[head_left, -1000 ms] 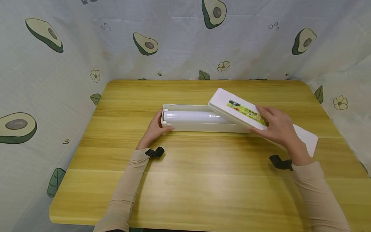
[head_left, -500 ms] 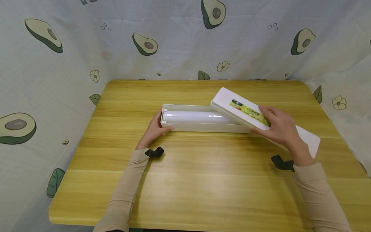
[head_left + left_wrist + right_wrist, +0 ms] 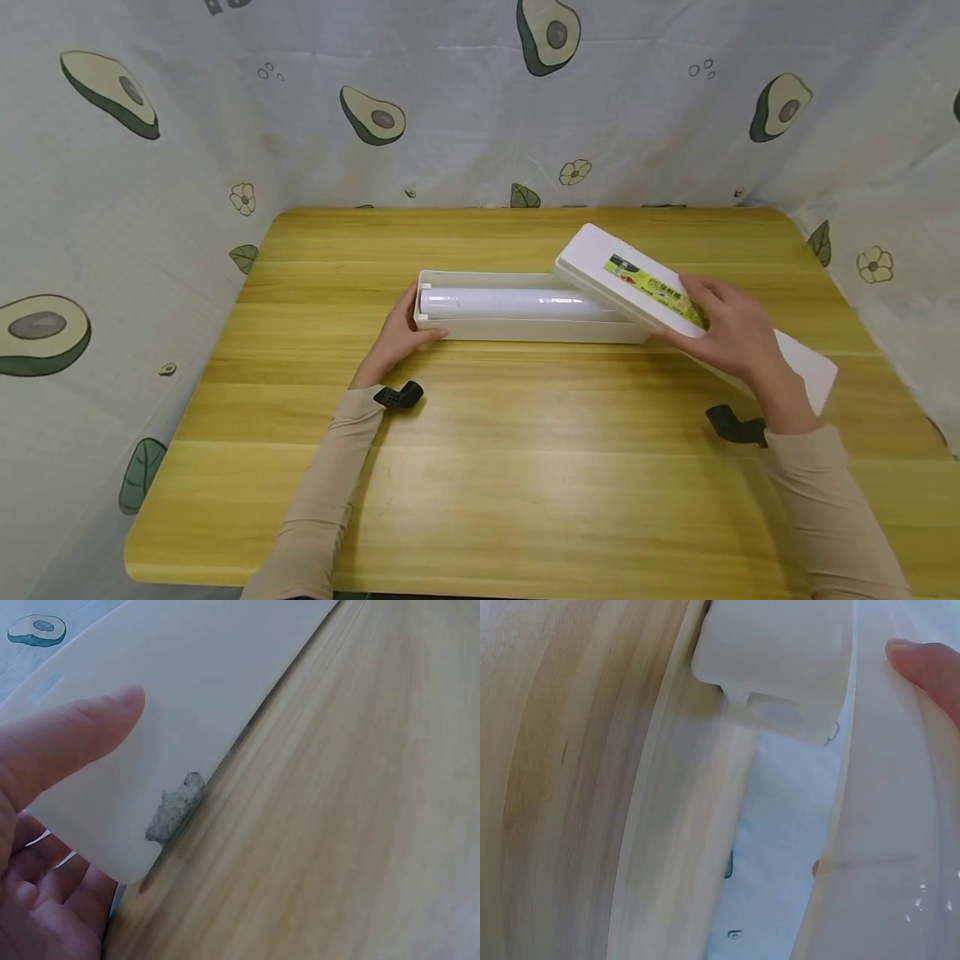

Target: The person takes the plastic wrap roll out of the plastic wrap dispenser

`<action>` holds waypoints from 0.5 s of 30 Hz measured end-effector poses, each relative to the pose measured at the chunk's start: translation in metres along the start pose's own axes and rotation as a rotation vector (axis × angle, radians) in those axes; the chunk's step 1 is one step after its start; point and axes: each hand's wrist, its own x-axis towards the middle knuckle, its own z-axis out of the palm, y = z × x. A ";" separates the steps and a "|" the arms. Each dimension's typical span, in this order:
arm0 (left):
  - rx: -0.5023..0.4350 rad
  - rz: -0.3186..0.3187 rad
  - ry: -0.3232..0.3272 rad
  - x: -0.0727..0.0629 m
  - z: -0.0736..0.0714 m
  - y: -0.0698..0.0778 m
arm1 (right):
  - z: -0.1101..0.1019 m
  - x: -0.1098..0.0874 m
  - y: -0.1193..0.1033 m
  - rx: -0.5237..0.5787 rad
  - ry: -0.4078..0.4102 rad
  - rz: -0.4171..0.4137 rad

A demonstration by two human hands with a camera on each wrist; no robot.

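Note:
A long white cling film box [image 3: 525, 331] stands on the table with a shiny white roll of cling film [image 3: 510, 302] inside. My left hand [image 3: 393, 337] grips its left end, the thumb [image 3: 97, 727] lying on the front wall and the fingers behind the end. My right hand [image 3: 738, 337] holds the white lid [image 3: 596, 250] across its width, over a yellow-green label [image 3: 652, 287]. The lid slants above the box's right end and covers that part of the roll. In the right wrist view, the box end [image 3: 780, 645] lies beside the lid's edge [image 3: 885, 787].
A grey torn patch [image 3: 176, 810] marks the box's lower front wall. The wooden table [image 3: 525, 467] extends around the box. Behind and at the sides hangs a pale cloth with avocado prints [image 3: 450, 167]. Each wrist carries a black camera mount [image 3: 401, 394].
The lid in my right hand has slid a little to the right, uncovering more of the roll. My left hand stays on the box, which keeps its place.

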 end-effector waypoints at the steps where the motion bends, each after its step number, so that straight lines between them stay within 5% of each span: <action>1: -0.002 -0.005 0.001 0.000 0.000 0.000 | 0.000 0.000 0.001 -0.002 0.003 0.001; 15: -0.036 -0.041 -0.020 -0.009 0.002 0.027 | 0.000 -0.003 0.006 -0.002 0.018 0.021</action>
